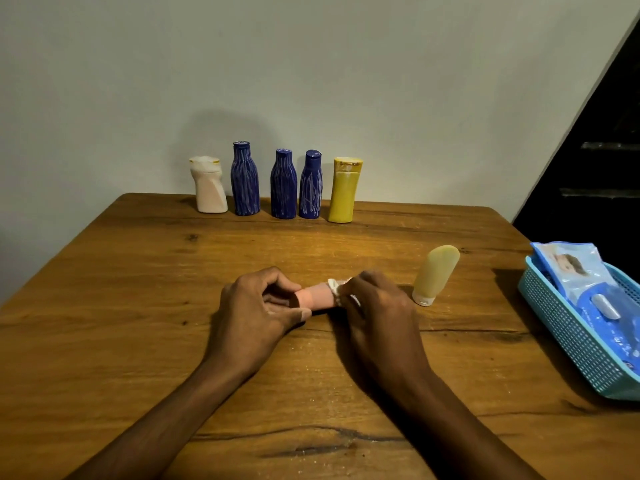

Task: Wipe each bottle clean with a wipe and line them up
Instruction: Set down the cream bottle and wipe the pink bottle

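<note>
**Head view: pink bottle held sideways between both hands, wipe on its right end**

Head view, left to right. At the far edge of the wooden table point(138, 271), a row of five upright bottles stands against the wall: a white bottle point(209, 185), then a tall blue bottle point(245, 180), a second blue bottle point(283, 185), a third blue bottle point(310, 186) just beside the second, and a yellow bottle point(344, 190) with a flip cap. The blue ones show pale scratch-like streaks. No lettering can be read on any of them.

Nearer the camera, the left hand point(254, 313) has its fingers and thumb curled round the left end of a pink bottle point(317, 296), which lies sideways just above the tabletop between both hands. The right hand point(379, 310) is curled over the bottle's right end, pinching a white wipe point(337, 289) against it; only a bunched edge of the wipe shows past the fingers. The pink body carries no legible label.

Just right of the right hand, a pale yellow tube point(437, 273) stands on its white cap, leaning slightly rightward, apart from the hand.

At the right edge sits a light blue basket point(561, 327) with a perforated wall, holding a blue wipes pack point(588, 282). The pack bears a printed picture and small print along its lower side, too small and tilted to read.
</note>
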